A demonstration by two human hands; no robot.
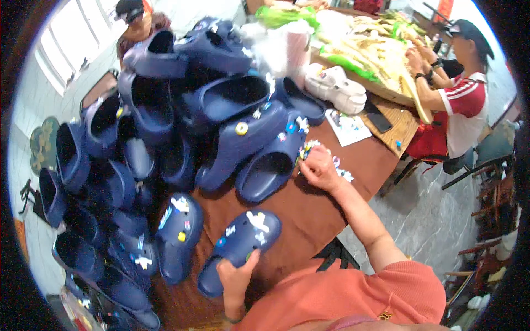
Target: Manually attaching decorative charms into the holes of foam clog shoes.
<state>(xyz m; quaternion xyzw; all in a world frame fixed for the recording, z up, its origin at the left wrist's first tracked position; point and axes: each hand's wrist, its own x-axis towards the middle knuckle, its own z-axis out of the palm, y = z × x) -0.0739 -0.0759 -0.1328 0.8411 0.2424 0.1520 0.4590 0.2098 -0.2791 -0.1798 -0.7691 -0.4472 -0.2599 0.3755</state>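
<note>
My left hand (236,276) grips the heel end of a dark blue clog (240,243) that lies on the brown table (309,215) and carries several small coloured charms. My right hand (319,165) reaches forward to a little heap of loose charms (331,160) on the table, fingers curled over them; I cannot tell whether it holds one. A second decorated blue clog (178,231) lies just left of the held one.
A big pile of dark blue clogs (165,121) fills the left and far side of the table. A white clog (337,88), a printed sheet (348,126) and a dark phone (378,117) lie beyond. A person in red and white (458,105) handles green vegetables (364,49) at the far right.
</note>
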